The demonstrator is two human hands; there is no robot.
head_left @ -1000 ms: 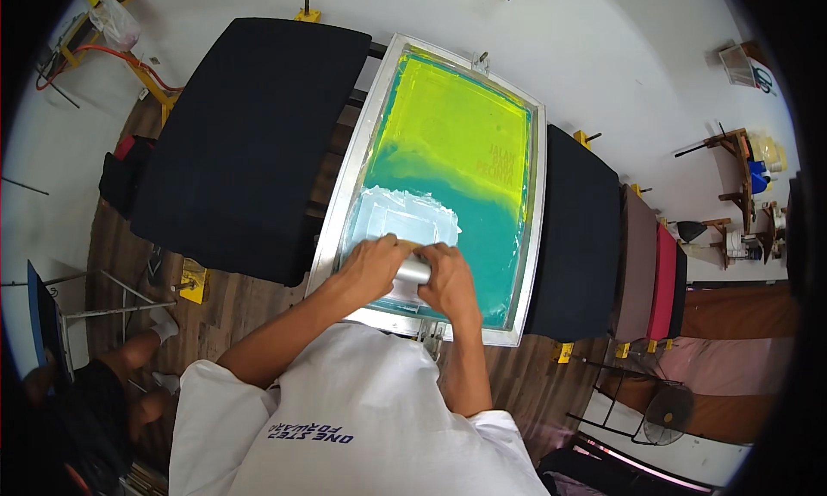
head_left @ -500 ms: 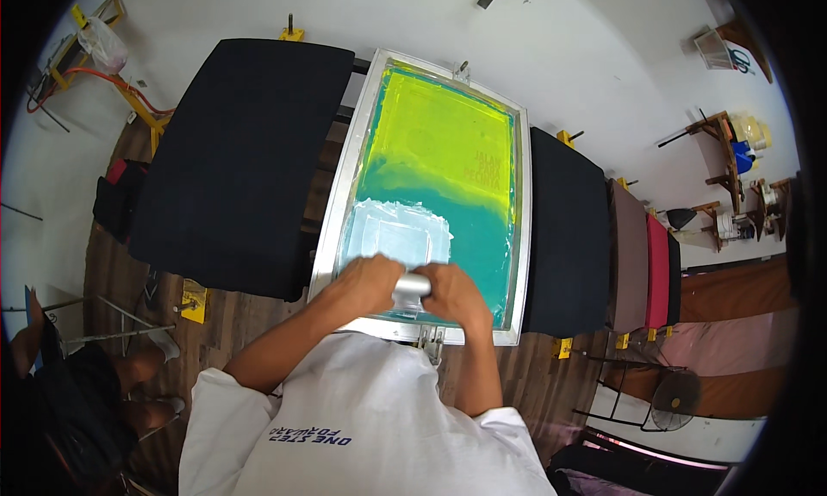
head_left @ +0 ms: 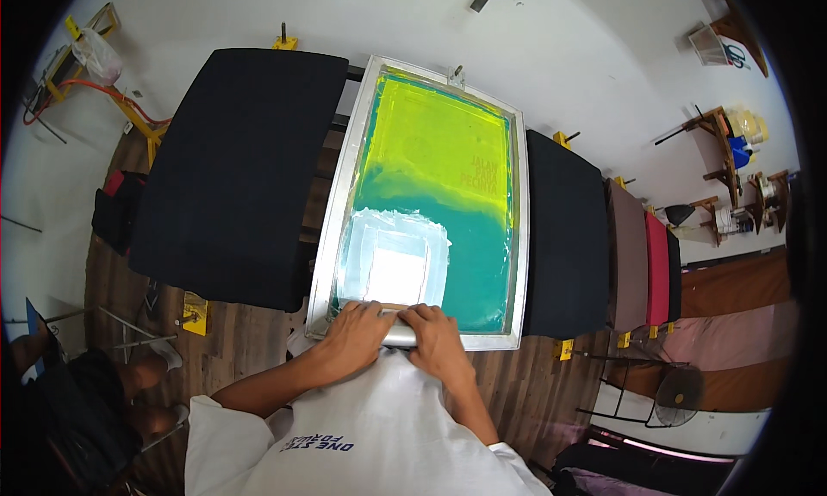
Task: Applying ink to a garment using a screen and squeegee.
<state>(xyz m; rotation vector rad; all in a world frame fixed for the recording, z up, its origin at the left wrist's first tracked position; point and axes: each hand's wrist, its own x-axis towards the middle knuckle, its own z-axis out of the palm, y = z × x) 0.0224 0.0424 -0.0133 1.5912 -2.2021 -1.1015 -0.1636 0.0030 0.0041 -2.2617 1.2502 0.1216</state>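
Observation:
At the near end of a metal-framed printing screen (head_left: 520, 229), my left hand (head_left: 356, 334) and my right hand (head_left: 435, 339) grip a squeegee (head_left: 399, 335) side by side. Both hands have their fingers closed over its top. Much of the squeegee is hidden under them; a silvery rounded part shows between. The screen's mesh (head_left: 474, 268) is teal, with yellow-green over its far half. A whitish patch with a bright rectangular area (head_left: 398, 268) lies just beyond my fingers, in the near left part of the mesh.
Black-covered printing boards flank the screen, one on the left (head_left: 241, 168) and one on the right (head_left: 564, 237). Brown and red boards (head_left: 656, 272) follow farther right. A standing fan (head_left: 679, 393) is at lower right. Another person's legs (head_left: 146, 393) show at lower left.
Both hands have drawn the squeegee nearer to my body, to the screen's near edge. More of the whitish patch is uncovered, and its middle looks brighter. The view has shifted slightly.

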